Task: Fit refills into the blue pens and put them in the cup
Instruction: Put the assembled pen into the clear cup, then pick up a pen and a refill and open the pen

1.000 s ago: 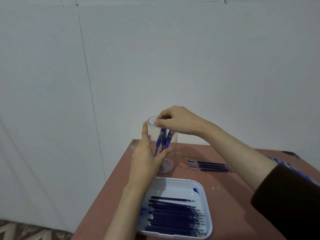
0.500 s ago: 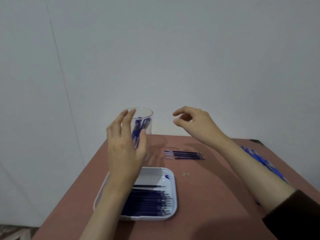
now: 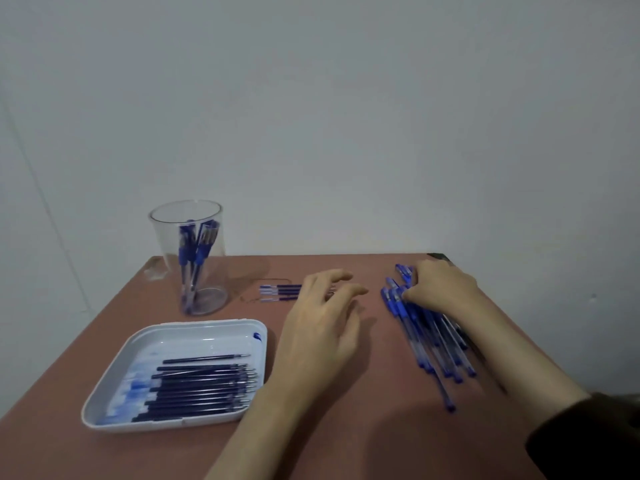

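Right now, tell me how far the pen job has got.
Done: a few pens stand in the cup. In hand: the right hand rests on the pile of pens; the left hand hovers empty. Left: that pile, and the refills in the tray.

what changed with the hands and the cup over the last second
The left hand let go of the cup and moved right, now hovering open. The right hand left the cup's rim and reached the loose blue pens. Cup and refill tray stayed put.
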Available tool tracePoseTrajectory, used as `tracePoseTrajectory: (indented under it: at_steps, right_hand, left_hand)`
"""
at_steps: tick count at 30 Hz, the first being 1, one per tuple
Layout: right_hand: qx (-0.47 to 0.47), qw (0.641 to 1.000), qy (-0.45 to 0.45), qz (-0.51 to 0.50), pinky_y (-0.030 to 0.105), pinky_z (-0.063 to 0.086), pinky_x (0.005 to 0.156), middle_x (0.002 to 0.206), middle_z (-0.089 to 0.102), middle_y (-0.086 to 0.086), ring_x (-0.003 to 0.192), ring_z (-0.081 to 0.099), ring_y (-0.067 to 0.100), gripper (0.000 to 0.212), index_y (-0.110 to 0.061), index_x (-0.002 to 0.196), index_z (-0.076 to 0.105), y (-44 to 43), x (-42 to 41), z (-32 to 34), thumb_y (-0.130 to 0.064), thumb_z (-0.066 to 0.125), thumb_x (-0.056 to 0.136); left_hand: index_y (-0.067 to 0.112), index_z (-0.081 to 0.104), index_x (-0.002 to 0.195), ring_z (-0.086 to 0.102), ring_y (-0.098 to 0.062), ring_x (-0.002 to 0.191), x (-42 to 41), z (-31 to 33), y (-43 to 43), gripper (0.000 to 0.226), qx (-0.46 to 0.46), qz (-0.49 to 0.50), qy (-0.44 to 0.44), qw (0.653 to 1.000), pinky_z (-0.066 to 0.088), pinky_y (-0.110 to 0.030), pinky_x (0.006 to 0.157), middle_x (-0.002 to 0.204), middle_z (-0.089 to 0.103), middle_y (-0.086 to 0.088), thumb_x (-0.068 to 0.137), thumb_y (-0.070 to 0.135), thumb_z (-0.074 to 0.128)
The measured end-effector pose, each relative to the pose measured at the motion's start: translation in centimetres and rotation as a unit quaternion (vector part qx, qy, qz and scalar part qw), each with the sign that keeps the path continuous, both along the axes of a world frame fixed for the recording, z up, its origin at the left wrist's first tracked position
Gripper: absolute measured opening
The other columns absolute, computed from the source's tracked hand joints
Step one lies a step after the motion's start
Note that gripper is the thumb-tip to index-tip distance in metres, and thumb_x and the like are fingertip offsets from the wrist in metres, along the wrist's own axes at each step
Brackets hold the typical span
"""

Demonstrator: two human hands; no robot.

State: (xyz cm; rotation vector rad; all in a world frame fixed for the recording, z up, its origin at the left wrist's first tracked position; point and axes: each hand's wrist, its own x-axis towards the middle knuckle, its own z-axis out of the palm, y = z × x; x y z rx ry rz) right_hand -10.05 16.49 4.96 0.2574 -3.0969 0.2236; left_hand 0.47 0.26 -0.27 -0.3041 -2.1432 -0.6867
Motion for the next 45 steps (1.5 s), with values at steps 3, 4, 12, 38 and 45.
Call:
tracePoseTrajectory:
  at_steps: [3,4,12,38,45]
  right_hand:
    - [-0.009,1.000,-0.010,0.001,0.030,0.038,0.066,0.079,0.047,0.003,0.081,0.051,0.024,0.030,-0.015,0.069,0.040,0.1,0.0,0.0,-0.032,0.053,0.090]
    - [-0.007,1.000,-0.011,0.005,0.028,0.034,0.060,0.071,0.041,0.002,0.071,0.046,0.022,0.034,-0.016,0.064,0.034,0.0,0.0,-0.1,-0.029,0.052,0.090]
    - [-0.001,1.000,-0.012,0.004,0.029,0.033,0.061,0.071,0.035,0.001,0.080,0.044,0.026,0.030,-0.015,0.067,0.028,-0.9,0.7,-0.4,-0.015,0.048,0.090]
    - [-0.529,0.844,-0.013,0.089,0.027,0.055,0.056,0.071,0.064,0.001,0.055,0.065,0.017,0.005,-0.018,0.088,0.066,-3.7,3.4,2.7,-0.018,0.062,0.090]
    - [-0.341,0.915,0.085,0.198,0.021,0.041,0.061,0.073,0.063,-0.004,0.072,0.056,0.018,0.015,-0.018,0.099,0.068,-7.7,3.8,-3.1,-0.027,0.056,0.095]
  left_hand:
    - [0.013,0.070,0.095,0.053,-0.017,0.098,0.0,-0.3,-0.5,0.029,0.007,0.012,0.005,1.000,0.040,-0.020,0.081,0.105,0.061,-0.002,0.084,0.020,0.044]
    - [0.013,0.070,0.094,0.053,-0.017,0.097,0.0,-0.3,-0.7,0.029,0.014,0.016,0.005,1.000,0.039,-0.019,0.081,0.105,0.061,-0.001,0.084,0.020,0.044]
    - [0.014,0.070,0.093,0.054,-0.015,0.093,-0.1,-0.4,-0.7,0.030,0.027,0.016,-0.012,0.999,0.035,-0.013,0.079,0.101,0.061,0.003,0.084,0.023,0.044]
    - [0.022,0.068,0.102,0.059,-0.004,0.093,0.1,1.2,-1.5,0.027,0.173,0.006,-0.039,0.984,0.044,-0.013,0.078,0.097,0.065,0.014,0.081,0.017,0.051]
    - [0.023,0.065,0.109,0.059,-0.012,0.098,-0.3,2.1,-3.9,0.037,0.203,0.038,-0.030,0.978,0.050,-0.032,0.081,0.104,0.064,0.014,0.078,0.016,0.046]
